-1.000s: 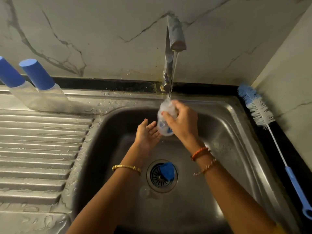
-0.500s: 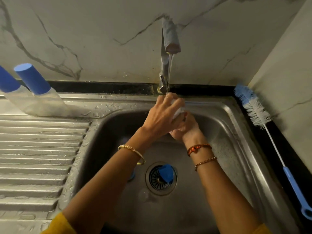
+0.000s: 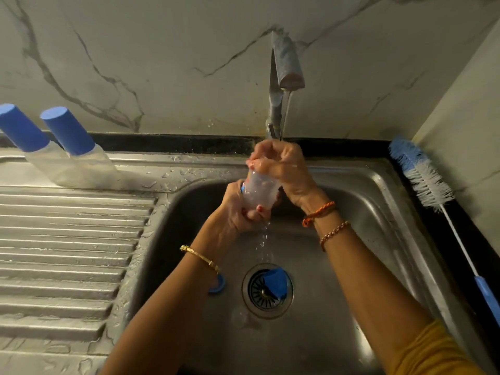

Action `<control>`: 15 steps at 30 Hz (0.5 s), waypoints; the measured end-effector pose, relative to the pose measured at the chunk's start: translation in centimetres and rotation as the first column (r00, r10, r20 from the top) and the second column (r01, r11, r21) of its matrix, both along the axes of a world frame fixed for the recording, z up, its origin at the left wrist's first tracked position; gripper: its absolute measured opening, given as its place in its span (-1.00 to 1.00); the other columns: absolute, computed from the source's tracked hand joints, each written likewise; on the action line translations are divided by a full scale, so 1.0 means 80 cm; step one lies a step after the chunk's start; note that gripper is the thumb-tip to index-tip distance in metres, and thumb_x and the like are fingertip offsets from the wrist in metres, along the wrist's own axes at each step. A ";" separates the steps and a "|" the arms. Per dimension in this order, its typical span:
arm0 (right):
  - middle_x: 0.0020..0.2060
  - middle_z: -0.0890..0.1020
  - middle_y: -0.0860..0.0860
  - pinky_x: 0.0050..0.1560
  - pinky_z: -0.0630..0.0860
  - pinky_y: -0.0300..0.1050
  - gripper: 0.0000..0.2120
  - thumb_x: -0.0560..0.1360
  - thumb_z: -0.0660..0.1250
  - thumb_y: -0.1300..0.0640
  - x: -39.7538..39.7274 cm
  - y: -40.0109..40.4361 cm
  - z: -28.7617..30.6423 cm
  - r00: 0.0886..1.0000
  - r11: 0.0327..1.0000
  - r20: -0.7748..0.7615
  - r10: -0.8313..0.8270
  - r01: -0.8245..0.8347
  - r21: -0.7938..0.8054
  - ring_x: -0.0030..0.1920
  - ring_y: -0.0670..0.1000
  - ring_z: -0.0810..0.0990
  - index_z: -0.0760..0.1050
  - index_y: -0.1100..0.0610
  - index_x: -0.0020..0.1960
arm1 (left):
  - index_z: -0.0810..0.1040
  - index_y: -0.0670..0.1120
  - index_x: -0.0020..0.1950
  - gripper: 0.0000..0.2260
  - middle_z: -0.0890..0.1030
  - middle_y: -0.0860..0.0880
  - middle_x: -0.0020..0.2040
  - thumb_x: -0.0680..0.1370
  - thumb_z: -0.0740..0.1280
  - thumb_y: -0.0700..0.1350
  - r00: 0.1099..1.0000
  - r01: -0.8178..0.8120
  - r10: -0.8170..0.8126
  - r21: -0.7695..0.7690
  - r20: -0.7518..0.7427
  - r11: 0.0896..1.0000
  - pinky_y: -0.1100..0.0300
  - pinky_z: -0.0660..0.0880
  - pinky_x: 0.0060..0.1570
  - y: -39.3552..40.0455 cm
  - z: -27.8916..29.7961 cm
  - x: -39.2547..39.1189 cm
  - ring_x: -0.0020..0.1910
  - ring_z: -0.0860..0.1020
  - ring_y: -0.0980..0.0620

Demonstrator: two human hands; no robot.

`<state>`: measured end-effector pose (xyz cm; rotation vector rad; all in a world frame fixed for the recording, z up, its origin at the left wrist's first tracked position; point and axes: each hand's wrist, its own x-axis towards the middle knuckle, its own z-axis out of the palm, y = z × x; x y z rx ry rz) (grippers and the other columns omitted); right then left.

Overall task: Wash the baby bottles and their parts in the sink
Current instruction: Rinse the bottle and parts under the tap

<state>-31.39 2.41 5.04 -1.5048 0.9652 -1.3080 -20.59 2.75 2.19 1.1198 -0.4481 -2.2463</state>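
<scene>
A clear baby bottle (image 3: 259, 192) hangs over the steel sink (image 3: 359, 212), under the running tap (image 3: 288, 66). My left hand (image 3: 238, 209) grips its lower end from below. My right hand (image 3: 284, 166) is curled over its upper end, right under the stream. Water spills down from the bottle toward the drain (image 3: 267, 290). A blue bottle part (image 3: 276, 281) lies on the drain grate. A blue ring (image 3: 217, 284) lies on the sink floor, partly behind my left forearm.
Two capped bottles with blue caps (image 3: 67, 131) (image 3: 21, 128) stand on the ribbed drainboard (image 3: 62, 239) at the back left. A blue-and-white bottle brush (image 3: 430, 188) lies along the dark counter on the right. Marble wall behind.
Both hands rose toward the tap. The right hand moved from under the bottle to its top, the left hand from on top to its lower end. The bottle shows more.
</scene>
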 end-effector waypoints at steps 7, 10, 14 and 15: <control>-0.07 0.53 0.08 -0.10 0.55 -0.17 -0.62 0.32 0.46 0.19 -0.005 0.009 -0.004 0.991 0.990 -0.133 -0.005 0.024 0.141 -0.04 0.02 0.56 0.42 0.15 0.07 | 0.43 -0.17 -0.10 -0.62 0.57 -0.13 -0.40 0.63 -0.01 0.06 0.996 -0.040 0.027 -0.146 -0.089 0.988 0.37 0.37 -0.68 -0.005 -0.013 -0.008 -0.62 0.51 0.04; -0.05 0.52 0.05 -0.09 0.52 -0.20 -0.67 0.37 0.47 0.17 0.007 0.033 -0.036 0.930 0.964 -0.264 -0.255 0.267 0.010 -0.02 -0.01 0.52 0.45 0.17 0.07 | 0.49 -0.16 -0.06 -0.68 0.61 -0.12 -0.32 0.60 0.08 0.03 0.978 -0.174 0.193 -0.216 0.072 0.961 0.26 0.53 -0.50 -0.003 -0.027 -0.014 -0.43 0.60 0.01; 0.03 0.59 0.05 -0.10 0.48 -0.27 -0.54 0.32 0.50 -0.02 0.003 0.034 -0.046 0.769 0.898 -0.479 -0.423 0.428 -0.105 0.02 -0.02 0.54 0.51 0.16 0.13 | 0.52 -0.14 0.01 -0.71 0.60 -0.18 -0.10 0.62 0.12 0.03 0.900 -0.156 0.269 -0.322 0.342 0.934 0.13 0.57 -0.24 0.001 -0.049 -0.017 -0.17 0.59 -0.07; 0.03 0.60 0.07 -0.10 0.49 -0.23 -0.52 0.32 0.50 -0.06 0.002 0.033 -0.045 0.740 0.865 -0.470 -0.481 0.489 -0.115 0.02 0.00 0.56 0.52 0.17 0.13 | 0.52 -0.14 -0.05 -0.68 0.62 -0.16 -0.16 0.63 0.09 0.04 0.885 -0.184 0.297 -0.318 0.358 0.930 0.14 0.56 -0.25 0.003 -0.049 -0.016 -0.21 0.59 -0.05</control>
